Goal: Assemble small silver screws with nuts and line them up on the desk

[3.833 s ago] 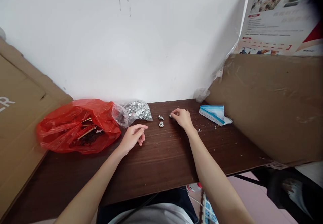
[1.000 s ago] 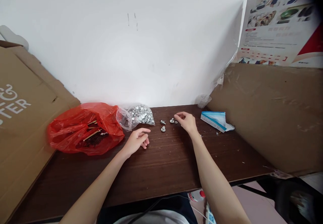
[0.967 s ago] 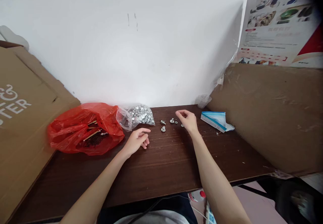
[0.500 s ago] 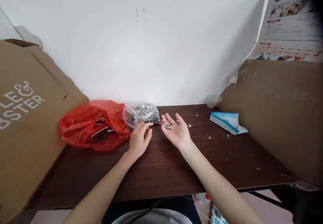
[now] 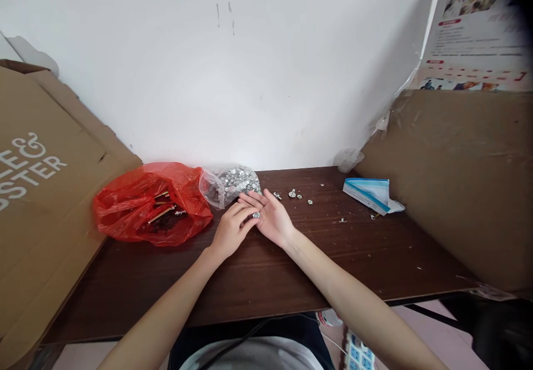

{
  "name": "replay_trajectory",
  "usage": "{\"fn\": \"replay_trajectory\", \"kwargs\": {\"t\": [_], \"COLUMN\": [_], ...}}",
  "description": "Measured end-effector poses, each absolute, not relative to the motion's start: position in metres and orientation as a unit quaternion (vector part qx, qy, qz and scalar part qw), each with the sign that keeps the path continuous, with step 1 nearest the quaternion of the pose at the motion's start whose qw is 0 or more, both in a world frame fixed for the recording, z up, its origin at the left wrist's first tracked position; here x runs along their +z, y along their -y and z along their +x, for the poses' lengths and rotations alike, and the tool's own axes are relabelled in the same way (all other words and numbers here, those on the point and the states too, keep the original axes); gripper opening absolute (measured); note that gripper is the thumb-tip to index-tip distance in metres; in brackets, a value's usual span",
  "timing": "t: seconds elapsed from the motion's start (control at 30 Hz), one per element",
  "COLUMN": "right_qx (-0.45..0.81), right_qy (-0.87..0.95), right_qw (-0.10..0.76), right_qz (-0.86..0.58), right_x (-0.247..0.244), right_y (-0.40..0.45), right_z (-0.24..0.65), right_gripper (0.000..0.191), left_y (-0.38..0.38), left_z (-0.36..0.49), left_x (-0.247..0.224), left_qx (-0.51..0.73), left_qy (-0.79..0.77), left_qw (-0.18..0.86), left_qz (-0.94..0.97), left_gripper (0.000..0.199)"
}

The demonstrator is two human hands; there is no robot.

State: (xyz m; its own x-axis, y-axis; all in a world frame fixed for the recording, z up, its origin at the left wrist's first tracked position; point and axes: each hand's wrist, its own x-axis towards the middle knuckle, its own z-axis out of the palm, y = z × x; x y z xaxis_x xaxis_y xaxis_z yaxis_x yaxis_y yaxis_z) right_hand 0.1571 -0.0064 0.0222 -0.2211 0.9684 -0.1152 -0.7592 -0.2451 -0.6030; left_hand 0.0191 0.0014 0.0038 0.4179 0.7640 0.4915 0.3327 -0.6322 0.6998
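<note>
My left hand [image 5: 231, 230] is closed in a pinch, thumb and forefinger on a small metal screw [image 5: 256, 215] whose round, shiny end faces up. Right beneath it, my right hand [image 5: 273, 221] lies palm up and open, fingers stretched out behind the left fingertips. Whether other pieces lie in that palm is hidden. A clear plastic bag [image 5: 241, 180] full of small silver metal parts stands just behind both hands. Beyond the right fingers, a loose screw [image 5: 292, 193] and a small nut [image 5: 310, 202] are on the dark wooden table [image 5: 266, 286].
A red plastic bag [image 5: 120, 206] with long bolts inside sits at the left. Cardboard walls [image 5: 54, 203] flank the table. At the right lie a blue and white box [image 5: 366, 195] and scattered scraps. A crumpled clear plastic cup [image 5: 348, 160] stands by the back wall.
My left hand has moved right onto the right palm and pinched a screw that lay there among others. The right hand has shifted slightly left. The view has tilted a little.
</note>
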Motion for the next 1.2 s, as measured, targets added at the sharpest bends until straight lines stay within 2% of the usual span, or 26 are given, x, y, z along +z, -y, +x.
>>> {"fn": "replay_trajectory", "kwargs": {"t": [0.07,0.17,0.3,0.4,0.47,0.67,0.8,0.93,1.03,1.2], "right_qx": [0.727,0.673,0.506,0.391,0.366,0.440,0.512,0.530,0.527,0.566], "right_qy": [0.282,0.359,0.516,0.613,0.633,0.609,0.564,0.533,0.523,0.525], "right_qw": [0.567,0.555,0.543,0.523,0.512,0.508,0.518,0.537,0.544,0.500], "right_qz": [-0.265,-0.331,-0.427,-0.445,-0.451,-0.421,-0.388,-0.383,-0.391,-0.391], "right_x": [0.017,0.010,0.006,0.006,0.007,0.005,0.005,0.009,0.011,0.010], "right_y": [0.003,0.000,-0.001,0.000,0.000,-0.004,-0.006,-0.005,-0.005,-0.004], "right_z": [0.160,0.165,0.171,0.174,0.175,0.174,0.173,0.176,0.177,0.179], "right_gripper": [0.017,0.020,0.028,0.028,0.027,0.029,0.029,0.028,0.028,0.031], "left_y": [-0.004,-0.007,-0.008,-0.010,-0.011,-0.012,-0.011,-0.012,-0.012,-0.008], "left_z": [0.022,0.026,0.025,0.023,0.021,0.017,0.014,0.013,0.012,0.011], "left_x": [0.001,-0.003,-0.003,0.000,0.001,-0.001,0.001,0.003,0.004,0.005], "left_qx": [0.466,0.497,0.519,0.527,0.526,0.488,0.446,0.457,0.464,0.462], "left_qy": [-0.344,-0.346,-0.341,-0.356,-0.367,-0.373,-0.350,-0.350,-0.363,-0.350], "left_qw": [0.370,0.519,0.581,0.572,0.548,0.457,0.450,0.453,0.407,0.333], "left_qz": [0.726,0.602,0.526,0.518,0.538,0.643,0.690,0.681,0.698,0.743], "left_gripper": [0.023,0.028,0.035,0.035,0.036,0.037,0.039,0.032,0.026,0.018]}}
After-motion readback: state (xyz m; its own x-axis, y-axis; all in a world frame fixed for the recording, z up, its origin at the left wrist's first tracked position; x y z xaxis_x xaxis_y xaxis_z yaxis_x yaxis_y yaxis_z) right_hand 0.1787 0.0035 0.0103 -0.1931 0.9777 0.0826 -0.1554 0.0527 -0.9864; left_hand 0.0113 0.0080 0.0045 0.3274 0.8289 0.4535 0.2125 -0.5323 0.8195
